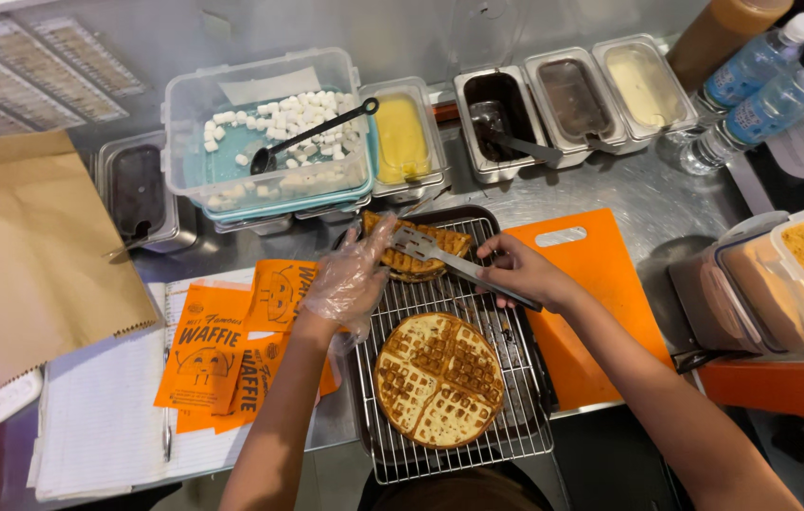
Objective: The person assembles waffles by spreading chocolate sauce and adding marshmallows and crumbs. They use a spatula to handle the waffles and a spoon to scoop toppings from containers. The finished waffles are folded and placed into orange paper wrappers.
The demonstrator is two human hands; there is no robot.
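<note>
Folded waffle (pixel 418 248) lies at the far end of the wire rack (pixel 515 431), and I see both hands working on it. My left hand (pixel 350 279), in a clear plastic glove, reaches in from the left with its fingers together, the fingertips pressing on the left edge of the folded waffle. My right hand (pixel 520 273) is bare and closed around the handles of metal tongs (pixel 454 263); the tong tips lie across the top of the folded waffle, though I cannot tell whether they pinch it or only rest on it. Nearer to me on the same rack sits a round waffle (pixel 440 380), flat and whole, well apart from both hands. Just right of the rack lies an orange cutting board (pixel 600 284). Left of the rack, orange paper sleeves (pixel 222 355) lie fanned over an open notebook (pixel 99 426), and a brown paper bag (pixel 28 246) lies farther left. Along the far side stand a clear tub of marshmallows (pixel 274 132) with a black scoop (pixel 312 134) in it and a row of steel sauce pans (pixel 572 99). Two water bottles (pixel 766 90) lie at the far right.
</note>
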